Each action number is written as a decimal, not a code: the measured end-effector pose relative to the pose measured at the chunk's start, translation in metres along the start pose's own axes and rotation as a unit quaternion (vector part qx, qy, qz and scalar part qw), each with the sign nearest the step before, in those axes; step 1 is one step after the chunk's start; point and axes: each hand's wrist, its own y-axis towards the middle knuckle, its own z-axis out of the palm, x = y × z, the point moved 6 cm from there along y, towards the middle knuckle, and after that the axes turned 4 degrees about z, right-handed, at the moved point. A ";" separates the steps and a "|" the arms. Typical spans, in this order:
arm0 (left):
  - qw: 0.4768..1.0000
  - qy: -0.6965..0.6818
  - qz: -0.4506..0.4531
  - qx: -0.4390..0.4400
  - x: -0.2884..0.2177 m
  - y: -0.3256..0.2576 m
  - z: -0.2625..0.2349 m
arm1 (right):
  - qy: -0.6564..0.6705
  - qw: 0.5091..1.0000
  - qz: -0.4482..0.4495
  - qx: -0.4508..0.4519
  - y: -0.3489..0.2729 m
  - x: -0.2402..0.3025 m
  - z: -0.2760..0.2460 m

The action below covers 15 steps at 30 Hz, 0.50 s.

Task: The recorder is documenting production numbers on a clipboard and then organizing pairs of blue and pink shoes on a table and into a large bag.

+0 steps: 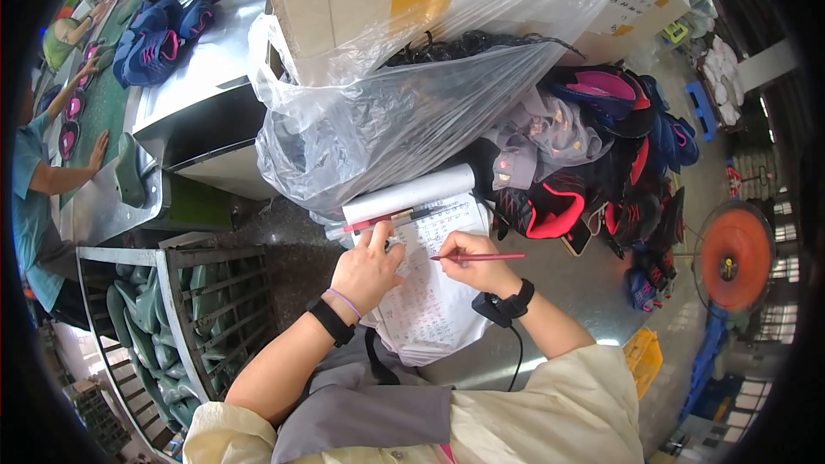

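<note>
A pad of paper with handwritten rows and columns lies before me, its upper pages rolled back at the far edge. My right hand grips a red pen, its tip on the page or just above it. Flat against the sheet's left side rests my left hand, fingers apart and holding nothing. Just beyond those fingertips a second red pen and a dark pen lie across the top of the page. Both wrists wear black bands.
Clear plastic sheeting drapes from a cardboard box behind the pad. Dark sneakers with pink linings are heaped at right. A metal rack of green shoe lasts stands left. At far left, a person in blue works along a green belt.
</note>
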 end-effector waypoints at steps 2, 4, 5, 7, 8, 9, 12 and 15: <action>1.000 0.000 0.000 -0.001 0.000 0.000 0.000 | 0.008 1.000 -0.014 -0.017 0.000 -0.001 0.001; 1.000 -0.001 0.003 -0.005 0.000 0.000 0.000 | 0.051 0.997 0.050 -0.024 0.000 -0.004 0.000; 1.000 -0.002 0.003 -0.005 0.000 0.000 0.000 | 0.093 0.989 0.114 -0.030 -0.001 -0.011 0.001; 1.000 -0.003 0.004 -0.006 0.001 0.000 0.000 | 0.034 0.998 0.049 -0.034 0.001 -0.004 0.002; 1.000 -0.003 0.004 -0.006 0.001 0.000 0.000 | -0.025 0.999 -0.017 -0.038 0.001 0.003 0.002; 1.000 -0.003 0.004 -0.006 0.000 0.000 0.000 | -0.025 0.999 -0.017 -0.038 0.001 0.003 0.003; 1.000 -0.003 0.006 -0.010 0.001 0.000 0.001 | -0.042 0.997 -0.049 -0.048 0.001 0.006 0.004; 1.000 -0.002 0.007 -0.012 0.000 0.000 0.001 | -0.045 0.997 -0.048 -0.049 0.000 0.007 0.005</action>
